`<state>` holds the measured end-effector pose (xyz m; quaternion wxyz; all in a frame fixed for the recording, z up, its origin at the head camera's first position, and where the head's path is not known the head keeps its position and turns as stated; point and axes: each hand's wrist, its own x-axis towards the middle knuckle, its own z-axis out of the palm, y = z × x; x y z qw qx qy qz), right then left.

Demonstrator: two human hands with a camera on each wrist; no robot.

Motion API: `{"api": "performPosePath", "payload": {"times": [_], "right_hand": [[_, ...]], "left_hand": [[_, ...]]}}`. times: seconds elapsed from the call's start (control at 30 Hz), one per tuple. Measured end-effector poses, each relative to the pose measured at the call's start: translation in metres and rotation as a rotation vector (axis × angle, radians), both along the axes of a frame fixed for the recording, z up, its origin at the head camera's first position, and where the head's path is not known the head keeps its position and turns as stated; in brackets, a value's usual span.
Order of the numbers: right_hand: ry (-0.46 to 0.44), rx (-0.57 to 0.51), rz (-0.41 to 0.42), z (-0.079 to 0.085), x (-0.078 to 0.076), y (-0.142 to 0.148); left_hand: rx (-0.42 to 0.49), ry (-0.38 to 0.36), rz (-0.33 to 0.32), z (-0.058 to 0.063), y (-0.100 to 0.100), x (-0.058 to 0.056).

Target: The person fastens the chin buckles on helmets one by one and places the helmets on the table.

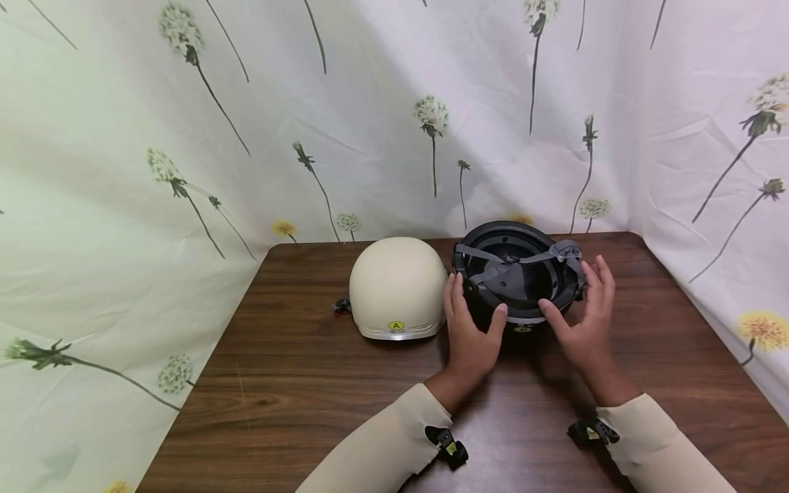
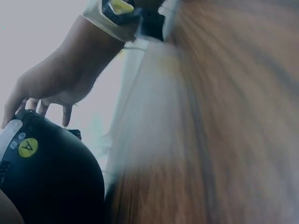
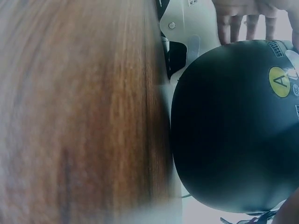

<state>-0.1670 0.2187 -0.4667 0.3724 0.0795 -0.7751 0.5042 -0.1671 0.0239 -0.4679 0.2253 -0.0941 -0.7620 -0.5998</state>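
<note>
A black helmet (image 1: 514, 301) is turned upside down, its padded inside and grey straps (image 1: 487, 253) facing up. My left hand (image 1: 471, 335) holds it from the left, thumb at the front rim and fingers along the outer side. From the right, my right hand (image 1: 588, 335) holds it with the thumb over the front rim and the fingers along the other side. Its rounded shell (image 3: 224, 130) comes down close to the tabletop in the right wrist view. Just left of it, a cream helmet (image 1: 397, 287) sits dome up near my left fingers.
Both helmets are toward the back of a dark brown wooden table (image 1: 290, 390). A black buckle (image 1: 342, 306) sticks out at the cream helmet's left. A flower-printed white cloth (image 1: 370, 137) hangs behind and beside the table.
</note>
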Motion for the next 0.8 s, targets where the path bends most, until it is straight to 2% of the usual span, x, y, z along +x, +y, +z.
{"api": "performPosePath", "payload": {"times": [0.1, 0.3, 0.57, 0.8], "right_hand": [[0.004, 0.003, 0.003, 0.0, -0.001, 0.0], [0.005, 0.015, 0.005, 0.0, -0.001, 0.001], [-0.012, -0.007, 0.022, 0.001, -0.002, 0.001], [0.044, -0.003, 0.005, 0.003, -0.009, 0.006]], "left_hand": [[-0.014, 0.037, 0.006, -0.001, -0.001, -0.001], [-0.007, 0.05, 0.01, 0.002, -0.003, -0.002], [-0.027, 0.129, 0.02, 0.002, -0.005, -0.007], [-0.043, 0.146, 0.007, 0.007, -0.01, -0.009]]}}
